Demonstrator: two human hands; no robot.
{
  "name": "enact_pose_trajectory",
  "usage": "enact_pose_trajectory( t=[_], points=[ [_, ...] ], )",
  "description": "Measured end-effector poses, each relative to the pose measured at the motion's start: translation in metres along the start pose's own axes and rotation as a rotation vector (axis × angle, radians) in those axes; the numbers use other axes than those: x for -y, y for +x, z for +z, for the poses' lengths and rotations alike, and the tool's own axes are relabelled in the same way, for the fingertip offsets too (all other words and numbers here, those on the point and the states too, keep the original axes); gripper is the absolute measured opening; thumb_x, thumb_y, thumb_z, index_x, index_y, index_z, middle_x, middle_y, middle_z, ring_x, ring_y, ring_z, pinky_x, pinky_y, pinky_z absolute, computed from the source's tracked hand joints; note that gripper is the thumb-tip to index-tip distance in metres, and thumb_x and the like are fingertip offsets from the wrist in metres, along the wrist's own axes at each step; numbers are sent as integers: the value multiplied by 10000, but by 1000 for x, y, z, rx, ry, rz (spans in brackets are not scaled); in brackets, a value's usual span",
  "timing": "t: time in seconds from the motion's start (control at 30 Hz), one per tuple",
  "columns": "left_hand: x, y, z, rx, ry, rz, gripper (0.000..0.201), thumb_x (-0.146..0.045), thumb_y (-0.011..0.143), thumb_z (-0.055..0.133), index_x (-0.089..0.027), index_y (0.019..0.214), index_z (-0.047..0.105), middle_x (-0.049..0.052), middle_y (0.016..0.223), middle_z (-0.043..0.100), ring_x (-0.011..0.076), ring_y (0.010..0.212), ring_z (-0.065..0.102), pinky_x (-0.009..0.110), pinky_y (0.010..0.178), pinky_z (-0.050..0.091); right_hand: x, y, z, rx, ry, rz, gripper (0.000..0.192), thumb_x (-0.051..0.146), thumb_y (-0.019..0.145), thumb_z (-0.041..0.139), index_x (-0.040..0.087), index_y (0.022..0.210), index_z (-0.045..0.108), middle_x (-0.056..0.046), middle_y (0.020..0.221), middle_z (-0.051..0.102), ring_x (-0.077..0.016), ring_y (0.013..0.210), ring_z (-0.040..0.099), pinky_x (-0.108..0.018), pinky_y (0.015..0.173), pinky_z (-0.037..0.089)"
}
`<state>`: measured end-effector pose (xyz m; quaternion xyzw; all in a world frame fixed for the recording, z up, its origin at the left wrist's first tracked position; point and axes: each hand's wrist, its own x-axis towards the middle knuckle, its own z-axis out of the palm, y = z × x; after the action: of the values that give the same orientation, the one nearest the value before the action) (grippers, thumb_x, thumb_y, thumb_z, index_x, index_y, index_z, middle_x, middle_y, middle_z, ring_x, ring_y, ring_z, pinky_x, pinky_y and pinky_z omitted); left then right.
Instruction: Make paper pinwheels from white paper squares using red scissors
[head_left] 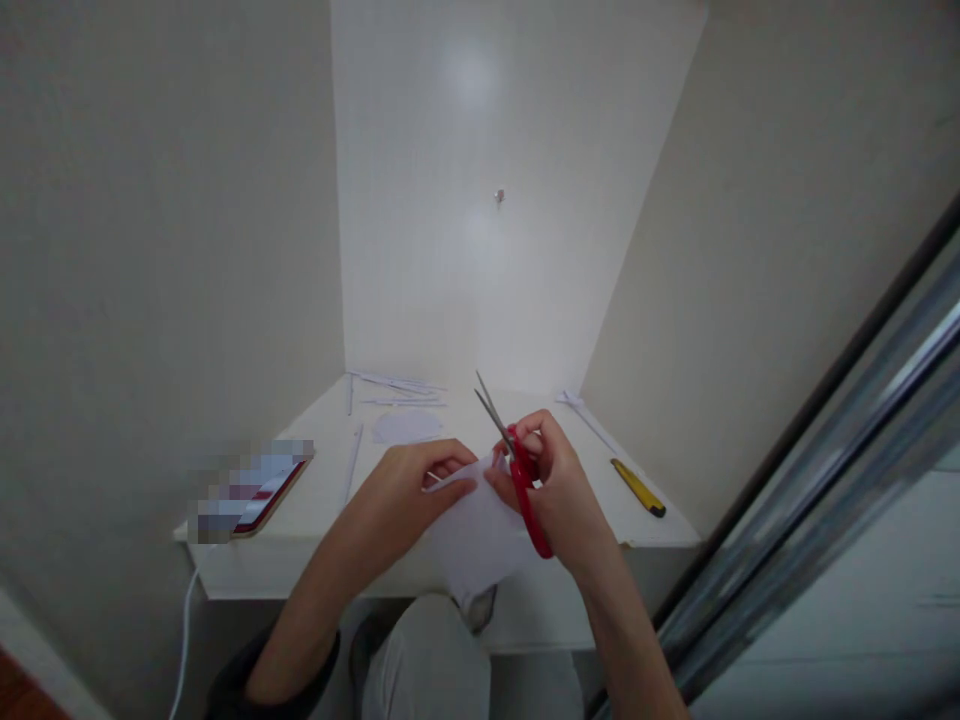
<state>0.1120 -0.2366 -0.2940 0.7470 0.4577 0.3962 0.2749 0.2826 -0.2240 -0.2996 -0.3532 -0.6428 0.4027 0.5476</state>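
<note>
- Over the near edge of the white desk [315, 480], your two hands meet around a white sheet of paper [480, 535], which hangs from your fingers down past the desk's front toward your lap.
- Your left hand [409, 480] pinches the sheet's upper edge, thumb and fingers pressed together on it, keeping it taut.
- Your right hand [559, 480] is closed through the red handles of the scissors [521, 470]; the blades stand slightly parted and point up and away from you, their base right at the paper's top edge.
- By my judgement you are mid-cut, at the start of a stroke along that edge. The next move calls for steady tension from the left hand and its fingers kept clear of the blades.
- Thin paper strips [397, 385] lie at the back of the desk, a yellow utility knife [637, 488] to the right, a phone [266, 495] on the left.
</note>
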Motion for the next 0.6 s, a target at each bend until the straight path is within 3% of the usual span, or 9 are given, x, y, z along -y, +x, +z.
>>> enact_pose_trajectory(
  t=[0.33,0.47,0.6],
  points=[
    [1,107,-48,-22,-129,150,217,-368,819,641,-186,733,720,1,685,673,153,630,578,216,553,413,9,116,-7,75,121,-142,410,158,606,795,238,810,449,58,773,615,-106,617,532,-208,549,390],
    [11,136,-66,-44,-161,212,203,-366,813,671,-201,709,728,-15,669,670,129,601,558,195,524,398,-1,156,-2,166,295,-167,422,168,591,829,230,824,483,62,779,620,-89,599,497,-200,533,372],
    [32,153,-70,-82,-153,187,200,-361,819,679,-211,699,737,-19,675,682,124,622,572,187,543,411,-18,190,6,295,422,-121,431,233,563,867,216,817,519,34,820,651,-99,617,520,-218,549,383]
  ],
)
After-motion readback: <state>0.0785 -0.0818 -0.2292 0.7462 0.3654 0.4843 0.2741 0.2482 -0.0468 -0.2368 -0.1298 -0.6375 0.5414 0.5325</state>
